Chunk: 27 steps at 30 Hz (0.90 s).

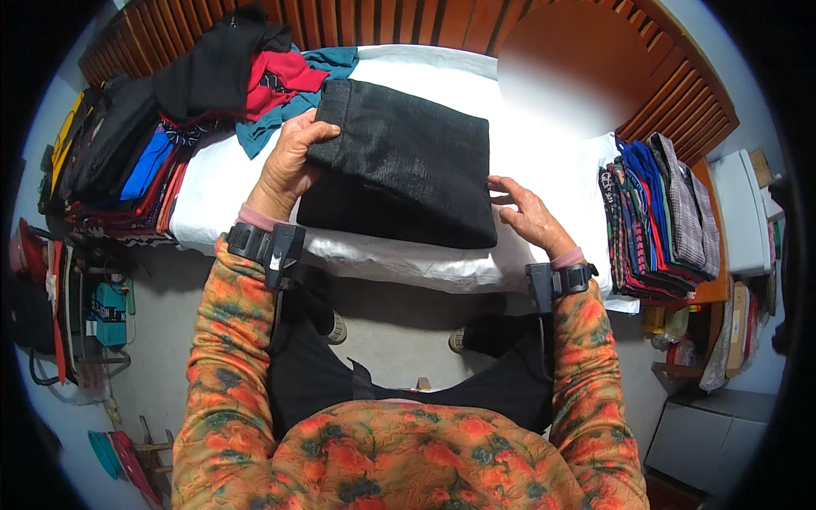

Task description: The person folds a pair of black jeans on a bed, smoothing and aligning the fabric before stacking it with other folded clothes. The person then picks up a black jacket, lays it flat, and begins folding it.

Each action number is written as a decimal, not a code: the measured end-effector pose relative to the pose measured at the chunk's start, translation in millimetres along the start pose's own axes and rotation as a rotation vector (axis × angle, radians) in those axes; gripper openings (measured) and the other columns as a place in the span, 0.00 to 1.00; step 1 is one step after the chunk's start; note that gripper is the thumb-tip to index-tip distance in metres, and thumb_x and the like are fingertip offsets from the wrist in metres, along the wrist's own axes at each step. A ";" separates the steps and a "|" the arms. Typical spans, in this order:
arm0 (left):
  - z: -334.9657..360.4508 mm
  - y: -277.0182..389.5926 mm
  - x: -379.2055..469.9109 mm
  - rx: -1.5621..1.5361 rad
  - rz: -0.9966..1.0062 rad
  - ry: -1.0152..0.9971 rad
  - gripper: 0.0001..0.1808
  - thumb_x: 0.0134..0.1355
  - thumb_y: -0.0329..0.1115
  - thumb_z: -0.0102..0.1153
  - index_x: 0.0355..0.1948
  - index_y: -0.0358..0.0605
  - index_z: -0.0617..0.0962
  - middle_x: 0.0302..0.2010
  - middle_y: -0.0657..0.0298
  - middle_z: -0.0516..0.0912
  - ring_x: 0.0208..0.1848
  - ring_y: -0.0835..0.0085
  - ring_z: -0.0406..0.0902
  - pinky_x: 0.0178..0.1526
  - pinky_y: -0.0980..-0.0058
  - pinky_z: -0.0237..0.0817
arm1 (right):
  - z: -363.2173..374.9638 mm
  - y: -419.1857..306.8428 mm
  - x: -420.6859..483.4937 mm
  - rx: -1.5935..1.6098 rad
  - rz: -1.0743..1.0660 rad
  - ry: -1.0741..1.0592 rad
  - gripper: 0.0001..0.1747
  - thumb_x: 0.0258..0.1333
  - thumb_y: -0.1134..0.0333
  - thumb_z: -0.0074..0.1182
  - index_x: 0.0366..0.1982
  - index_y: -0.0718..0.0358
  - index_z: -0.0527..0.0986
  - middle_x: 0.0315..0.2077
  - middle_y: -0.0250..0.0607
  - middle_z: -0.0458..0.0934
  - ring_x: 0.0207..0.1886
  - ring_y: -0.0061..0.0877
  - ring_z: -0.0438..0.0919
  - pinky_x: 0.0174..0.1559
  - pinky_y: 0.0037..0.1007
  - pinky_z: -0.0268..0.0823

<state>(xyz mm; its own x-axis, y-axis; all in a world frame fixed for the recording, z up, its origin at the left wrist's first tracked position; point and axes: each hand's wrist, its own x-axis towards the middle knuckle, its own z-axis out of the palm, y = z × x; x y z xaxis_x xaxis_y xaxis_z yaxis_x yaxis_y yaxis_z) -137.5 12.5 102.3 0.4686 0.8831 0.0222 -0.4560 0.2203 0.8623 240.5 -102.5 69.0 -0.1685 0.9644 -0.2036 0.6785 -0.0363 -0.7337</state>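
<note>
A folded black garment (408, 166) lies over the white sheet in front of me, its lower part near the bed's front edge. My left hand (290, 159) grips its left edge, with the thumb on top and the fingers underneath. At the garment's right edge is my right hand (526, 213), fingers apart, the fingertips at or just beside the cloth; whether they touch it I cannot tell. The white sheet (446, 268) hangs down a little at the front.
Folded dark clothes (108, 153) are stacked at the left, with a loose black garment (207, 73), a red one (287, 76) and a teal one (258, 134) beside them. Another stack of folded clothes (663, 217) stands at the right. A slatted wooden headboard (408, 25) runs behind.
</note>
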 end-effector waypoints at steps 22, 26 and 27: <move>15.5 -14.1 20.2 -0.061 0.109 -0.088 0.13 0.64 0.25 0.57 0.50 0.35 0.79 0.45 0.61 0.85 0.45 0.73 0.83 0.52 0.73 0.76 | 116.1 4.6 -27.1 -0.505 0.044 0.676 0.36 0.48 0.62 0.66 0.61 0.56 0.71 0.51 0.42 0.75 0.58 0.40 0.72 0.57 0.44 0.62; 9.0 -9.8 9.1 -0.039 0.092 -0.012 0.10 0.62 0.24 0.57 0.45 0.35 0.80 0.40 0.62 0.85 0.41 0.75 0.83 0.47 0.74 0.76 | 117.0 4.0 -29.4 -0.500 0.050 0.672 0.40 0.43 0.68 0.66 0.63 0.56 0.70 0.53 0.40 0.75 0.60 0.39 0.71 0.60 0.43 0.60; 6.1 -9.0 6.3 -0.014 0.084 -0.010 0.11 0.61 0.23 0.57 0.45 0.35 0.80 0.40 0.62 0.85 0.41 0.74 0.83 0.47 0.74 0.76 | 117.5 4.2 -29.5 -0.480 0.051 0.682 0.41 0.42 0.70 0.65 0.64 0.56 0.69 0.54 0.40 0.75 0.60 0.39 0.71 0.61 0.43 0.60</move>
<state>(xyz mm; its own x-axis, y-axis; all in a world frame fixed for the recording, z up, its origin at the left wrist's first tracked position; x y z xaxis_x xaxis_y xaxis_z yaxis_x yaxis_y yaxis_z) -125.9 13.6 97.8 0.4356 0.8946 0.0998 -0.5047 0.1510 0.8500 164.3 -161.9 -4.2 0.2351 0.9173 0.3213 0.9307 -0.1172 -0.3465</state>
